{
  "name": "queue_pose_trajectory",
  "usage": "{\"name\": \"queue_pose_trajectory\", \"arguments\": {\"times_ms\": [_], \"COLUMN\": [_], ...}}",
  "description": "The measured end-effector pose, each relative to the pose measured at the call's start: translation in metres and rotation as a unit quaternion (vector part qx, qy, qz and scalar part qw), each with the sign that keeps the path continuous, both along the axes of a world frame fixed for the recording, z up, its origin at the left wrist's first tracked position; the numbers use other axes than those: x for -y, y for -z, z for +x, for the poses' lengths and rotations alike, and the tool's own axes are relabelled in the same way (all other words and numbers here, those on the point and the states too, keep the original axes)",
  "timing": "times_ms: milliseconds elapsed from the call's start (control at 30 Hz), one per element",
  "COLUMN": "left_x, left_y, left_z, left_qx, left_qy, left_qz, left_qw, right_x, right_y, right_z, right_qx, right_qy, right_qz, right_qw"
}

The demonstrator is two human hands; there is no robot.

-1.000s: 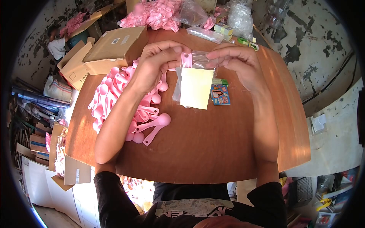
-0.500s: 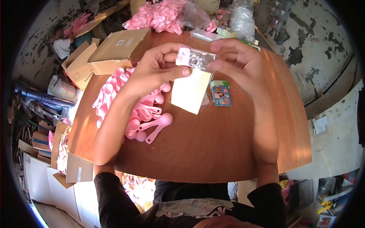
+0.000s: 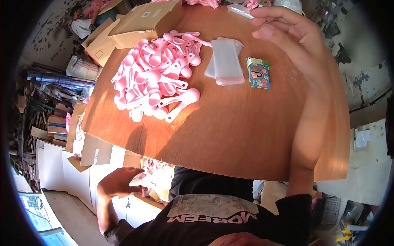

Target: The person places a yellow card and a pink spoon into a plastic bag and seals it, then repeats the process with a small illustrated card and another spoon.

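My left hand [image 3: 119, 181] is low at the left, below the table edge, beside an open box of small packets [image 3: 154, 180]. Its fingers are apart, with pale packets just past their tips. My right hand [image 3: 260, 25] is raised over the table's far right side, thumb and fingers apart and nothing between them. A heap of pink measuring spoons [image 3: 154, 76] lies on the left of the table. Clear plastic sleeves [image 3: 227, 61] lie in an overlapping stack at the middle. Right of them sits a small stack of blue printed cards [image 3: 259, 74], green at the top.
A closed cardboard box [image 3: 143, 24] stands on the table's back left corner. More pink items [image 3: 204, 3] and clear plastic packaging [image 3: 241, 11] lie at the far edge. Another person [image 3: 81, 25] is in the back left. Open cartons [image 3: 96, 149] stand left of the table.
My left hand has moved from above the table down to the box at the left. The packet with yellowish paper is gone from between my hands. My right hand is farther right, and the view has shifted.
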State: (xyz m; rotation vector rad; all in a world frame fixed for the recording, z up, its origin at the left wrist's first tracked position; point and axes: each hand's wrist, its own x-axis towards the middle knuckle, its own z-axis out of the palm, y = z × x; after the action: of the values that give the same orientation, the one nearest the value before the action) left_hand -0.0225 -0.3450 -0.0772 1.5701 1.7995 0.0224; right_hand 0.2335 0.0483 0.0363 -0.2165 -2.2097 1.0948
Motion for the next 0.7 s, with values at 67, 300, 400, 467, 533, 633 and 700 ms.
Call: {"name": "queue_pose_trajectory", "arguments": {"times_ms": [67, 300, 400, 467, 533, 633, 700], "left_x": [-0.016, -0.171, -0.25, -0.269, -0.276, -0.268, -0.253], "left_y": [-0.018, -0.041, -0.036, -0.038, -0.033, -0.025, -0.027], "left_z": [0.009, 0.074, 0.115, 0.148, 0.161, 0.164, 0.156], "left_qx": [0.001, 0.505, 0.647, 0.772, 0.755, 0.688, 0.409], "left_qy": [0.047, -0.074, -0.106, -0.144, -0.141, -0.134, 0.07], "left_qz": [-0.022, 0.246, 0.244, 0.201, 0.173, 0.114, 0.099], "left_qw": [0.999, 0.824, 0.715, 0.586, 0.617, 0.704, 0.905], "right_x": [0.002, 0.045, 0.049, 0.03, 0.005, -0.027, -0.043], "right_y": [0.003, 0.022, 0.04, 0.05, 0.051, 0.062, 0.072], "right_z": [-0.007, -0.054, -0.07, -0.074, -0.067, -0.058, -0.06], "right_qx": [-0.003, -0.235, -0.283, -0.339, -0.387, -0.401, -0.325], "right_qy": [-0.009, -0.026, -0.015, 0.004, 0.027, 0.099, 0.194], "right_qz": [0.0, -0.219, -0.309, -0.351, -0.356, -0.299, -0.187], "right_qw": [1.0, 0.947, 0.908, 0.873, 0.85, 0.86, 0.906]}}
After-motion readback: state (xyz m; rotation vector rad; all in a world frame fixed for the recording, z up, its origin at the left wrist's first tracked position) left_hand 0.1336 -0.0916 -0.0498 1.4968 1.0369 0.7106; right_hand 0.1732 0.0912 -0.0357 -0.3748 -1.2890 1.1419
